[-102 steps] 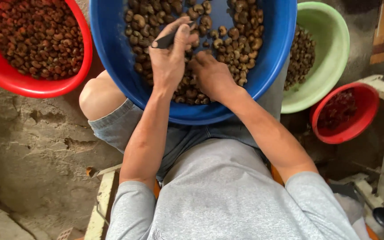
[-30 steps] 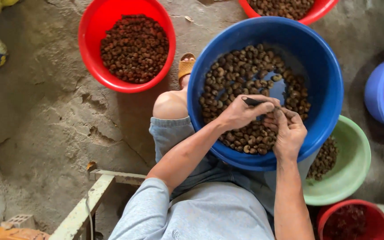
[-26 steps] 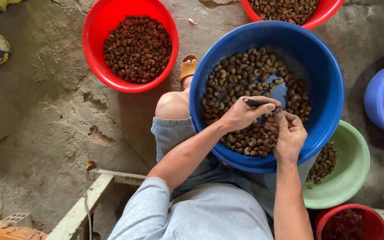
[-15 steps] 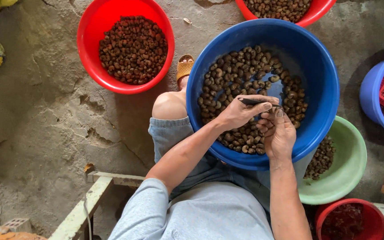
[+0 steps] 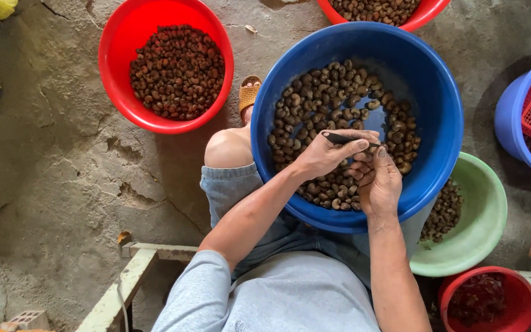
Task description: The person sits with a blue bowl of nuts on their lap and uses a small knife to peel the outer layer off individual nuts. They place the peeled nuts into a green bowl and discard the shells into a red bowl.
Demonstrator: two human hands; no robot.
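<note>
We see the scene in soft, even daylight, bright enough to show every colour cleanly. The big round blue plastic basin (image 5: 444,117) carries a pale sheen along its inner wall, and the round red plastic bowl (image 5: 139,24) shines faintly at its rim. Shadows stay soft: a dim patch lies on the cracked grey concrete floor (image 5: 62,160) beside the bent knee, and the lower right corner falls darker. Focus holds sharp across the middle; we notice only slight softness toward the edges.
</note>
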